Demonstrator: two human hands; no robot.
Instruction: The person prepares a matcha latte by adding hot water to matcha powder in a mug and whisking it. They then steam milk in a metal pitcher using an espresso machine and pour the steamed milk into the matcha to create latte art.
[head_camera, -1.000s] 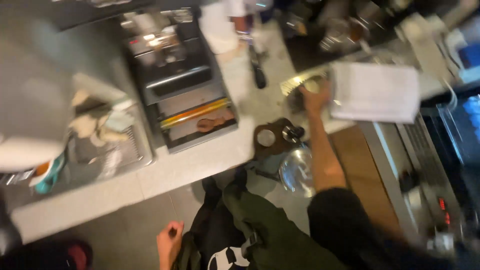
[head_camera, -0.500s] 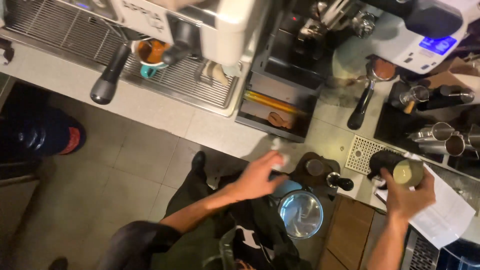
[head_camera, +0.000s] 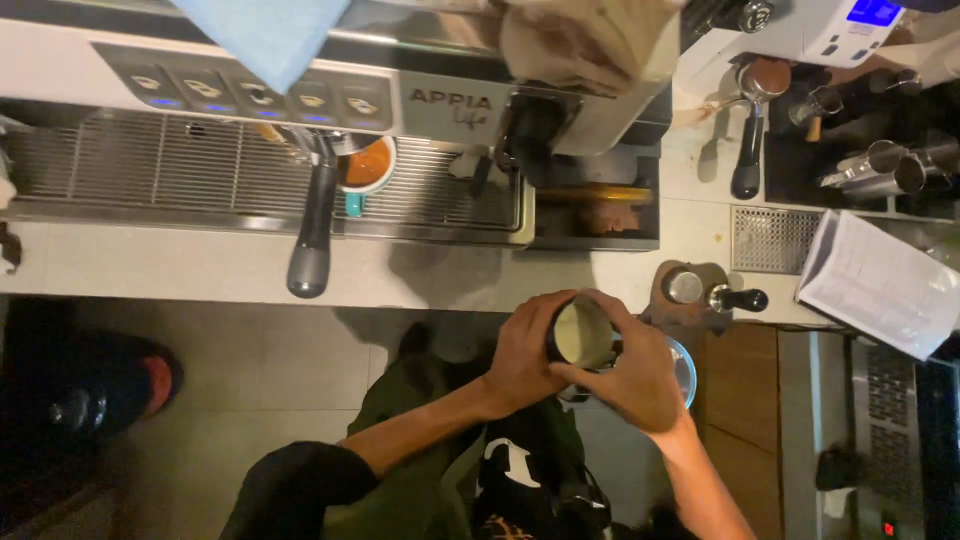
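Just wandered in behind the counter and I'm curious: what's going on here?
A person stands at a coffee counter, seen from above. Both hands, the left hand and the right hand, wrap around a small metal pitcher of pale milk, held in front of the body. On the espresso machine's drip tray sits a teal cup of coffee beside a portafilter handle.
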